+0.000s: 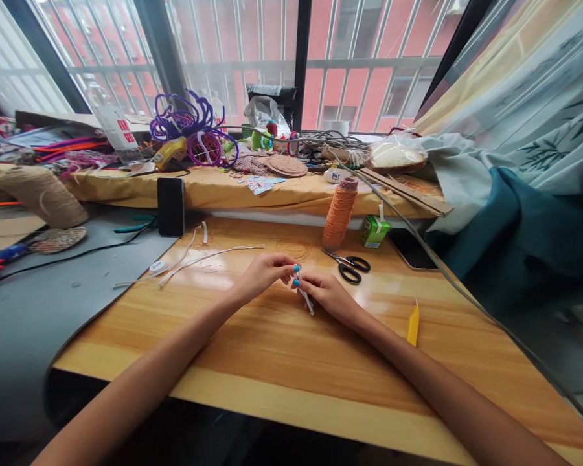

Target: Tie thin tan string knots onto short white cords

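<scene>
Over the middle of the wooden table (pixel 282 362), my left hand (pixel 267 275) and my right hand (pixel 326 294) meet at the fingertips. Both pinch a small white strip (pixel 308 301), whose lower end sticks out below my right fingers. The part between the fingertips is too small to make out. Blue polish shows on both thumbnails. Loose white strips (pixel 199 260) lie to the left of my left hand. Black-handled scissors (pixel 350 266) rest beyond my right hand, beside an upright cone of orange thread (pixel 340 213).
A yellow cutter (pixel 412 323) lies right of my right forearm. Farther back are a green carton (pixel 375 230), a dark phone (pixel 412 248) and another upright phone (pixel 171 207). A grey cable (pixel 437 259) crosses the right side. Craft supplies crowd the yellow-covered sill (pixel 214 194).
</scene>
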The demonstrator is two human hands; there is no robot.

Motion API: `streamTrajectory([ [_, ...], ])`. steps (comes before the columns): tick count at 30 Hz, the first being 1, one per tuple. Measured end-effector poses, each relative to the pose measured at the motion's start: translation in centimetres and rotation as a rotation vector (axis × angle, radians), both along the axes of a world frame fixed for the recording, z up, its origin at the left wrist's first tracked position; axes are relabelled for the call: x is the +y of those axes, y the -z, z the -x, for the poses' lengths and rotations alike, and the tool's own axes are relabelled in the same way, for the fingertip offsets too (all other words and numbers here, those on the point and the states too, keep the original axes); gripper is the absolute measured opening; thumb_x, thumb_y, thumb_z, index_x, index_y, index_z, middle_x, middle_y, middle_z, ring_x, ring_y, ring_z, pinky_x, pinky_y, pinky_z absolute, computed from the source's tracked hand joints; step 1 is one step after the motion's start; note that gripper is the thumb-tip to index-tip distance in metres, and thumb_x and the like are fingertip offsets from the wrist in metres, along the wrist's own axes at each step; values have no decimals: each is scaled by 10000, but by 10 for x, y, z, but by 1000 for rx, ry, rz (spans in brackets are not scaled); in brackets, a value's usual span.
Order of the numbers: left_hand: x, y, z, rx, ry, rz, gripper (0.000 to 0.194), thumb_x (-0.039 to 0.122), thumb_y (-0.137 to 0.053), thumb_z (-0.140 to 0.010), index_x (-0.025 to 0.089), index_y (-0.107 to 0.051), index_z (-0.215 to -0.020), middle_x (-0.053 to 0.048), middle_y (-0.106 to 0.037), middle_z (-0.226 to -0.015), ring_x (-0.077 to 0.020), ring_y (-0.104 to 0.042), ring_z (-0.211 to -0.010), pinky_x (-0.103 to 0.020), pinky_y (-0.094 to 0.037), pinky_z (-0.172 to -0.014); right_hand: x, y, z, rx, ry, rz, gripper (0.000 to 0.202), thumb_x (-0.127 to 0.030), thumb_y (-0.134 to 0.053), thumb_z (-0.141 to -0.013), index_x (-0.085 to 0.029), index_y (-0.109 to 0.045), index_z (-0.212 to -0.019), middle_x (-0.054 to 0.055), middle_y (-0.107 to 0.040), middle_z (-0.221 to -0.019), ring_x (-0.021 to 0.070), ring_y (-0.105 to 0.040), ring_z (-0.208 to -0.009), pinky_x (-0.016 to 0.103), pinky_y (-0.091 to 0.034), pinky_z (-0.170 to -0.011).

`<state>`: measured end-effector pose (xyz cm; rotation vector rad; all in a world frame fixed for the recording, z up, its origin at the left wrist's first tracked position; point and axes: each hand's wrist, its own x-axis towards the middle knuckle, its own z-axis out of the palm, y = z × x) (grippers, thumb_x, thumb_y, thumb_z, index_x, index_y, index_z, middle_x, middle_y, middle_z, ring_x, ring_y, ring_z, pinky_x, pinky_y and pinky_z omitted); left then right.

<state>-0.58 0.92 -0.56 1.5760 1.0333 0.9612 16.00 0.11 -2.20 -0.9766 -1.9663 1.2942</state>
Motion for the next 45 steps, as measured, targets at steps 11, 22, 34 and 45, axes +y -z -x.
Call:
streamTrajectory([
  [11,0,-5,3,-18,66,2,214,266,-570,-668,117,-616,-814,-16,-615,-634,-109,-557,-610,-248,-442,-637,0,-1,1,7,-7,45,340,-457,-372,-793,-152,-509,-731,-32,-461,-550,58,-417,-422,183,-342,-418],
  [22,0,-4,3,70,-11,-98,205,289,-552,-680,128,-629,-780,-12,-598,-627,-96,-520,-591,-207,-417,-584,-7,-8,2,-26,71,-117,316,-405,-323,-830,-169,-494,-706,-16,-480,-575,75,-439,-459,195,-362,-455],
  [34,0,-3,3,33,-73,-71,213,305,-562,-667,134,-631,-772,1,-580,-580,-94,-519,-552,-208,-408,-565,-7,-9,1,34,97,-81,302,-409,-400,-793,-156,-532,-694,-21,-484,-538,75,-434,-438,194,-355,-432],
  [45,0,-3,2,-21,-25,-22,194,281,-582,-648,116,-623,-742,-1,-574,-577,-93,-509,-550,-216,-408,-567,-3,-4,1,57,36,29,246,-385,-486,-746,-151,-529,-684,-52,-422,-469,61,-389,-394,188,-306,-394],
])
